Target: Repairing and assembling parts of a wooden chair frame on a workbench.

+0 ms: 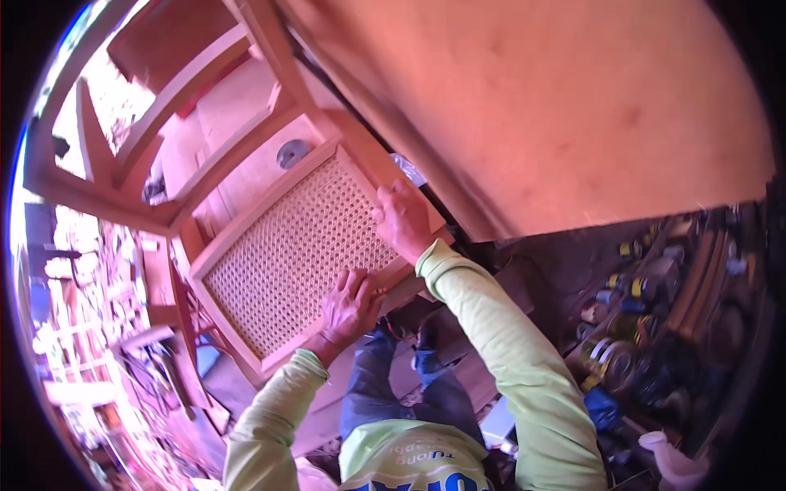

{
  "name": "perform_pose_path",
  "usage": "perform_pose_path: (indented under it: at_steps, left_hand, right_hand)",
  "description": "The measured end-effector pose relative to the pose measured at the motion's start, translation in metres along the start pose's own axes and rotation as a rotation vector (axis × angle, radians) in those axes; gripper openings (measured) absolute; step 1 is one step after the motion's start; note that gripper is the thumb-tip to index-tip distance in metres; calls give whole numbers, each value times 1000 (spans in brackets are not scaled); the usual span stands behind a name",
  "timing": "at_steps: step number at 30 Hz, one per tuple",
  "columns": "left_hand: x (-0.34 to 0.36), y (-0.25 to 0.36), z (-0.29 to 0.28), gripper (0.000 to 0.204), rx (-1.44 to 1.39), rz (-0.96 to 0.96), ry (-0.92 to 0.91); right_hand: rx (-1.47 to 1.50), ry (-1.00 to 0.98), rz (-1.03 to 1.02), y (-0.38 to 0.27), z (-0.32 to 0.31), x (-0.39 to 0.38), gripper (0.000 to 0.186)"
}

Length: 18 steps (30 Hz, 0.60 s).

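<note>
A wooden chair seat frame (232, 237) with a woven cane panel (295, 245) lies in front of me, tilted in the view. My left hand (350, 307) bends its fingers over the near rail, and the fingertips rest at the edge of the cane. At the right rail is my right hand (401, 217), its fingers curled in and pressed against the frame's edge beside the panel. Whether either hand also holds something small is hidden. Behind the seat, the curved slats of a wooden chair back (237, 155) rise at the upper left.
A round grey disc (292, 153) lies just beyond the seat. One large, smooth wooden panel (557, 106) fills the upper right. Several cans and jars (614, 360) crowd the lower right, beside wooden strips (696, 282). Tools and scrap (155, 360) clutter the left.
</note>
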<state>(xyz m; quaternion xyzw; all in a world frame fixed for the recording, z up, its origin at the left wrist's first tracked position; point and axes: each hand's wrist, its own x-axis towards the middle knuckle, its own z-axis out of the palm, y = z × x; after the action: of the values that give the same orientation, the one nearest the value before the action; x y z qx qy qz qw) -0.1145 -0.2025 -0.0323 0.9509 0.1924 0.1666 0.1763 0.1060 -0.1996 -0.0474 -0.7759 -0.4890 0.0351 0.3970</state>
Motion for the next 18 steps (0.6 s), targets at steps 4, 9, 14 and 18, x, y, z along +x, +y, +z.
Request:
perform_pose_path:
  at_steps: [4,9,14,18]
  left_hand:
    - [-4,-1,2,39,16,-11,10]
    - [-9,1,0,41,25,-27,19]
    - [-10,17,4,41,-1,-117,41]
    - [-12,31,12,43,-14,-293,-71]
  right_hand:
    - [-106,-177,-85,8,-1,15,23]
    - [-132,-335,-70,-4,-12,32,24]
    - [-129,-374,-55,-4,-19,42,25]
    - [-130,-392,-38,4,-19,44,27]
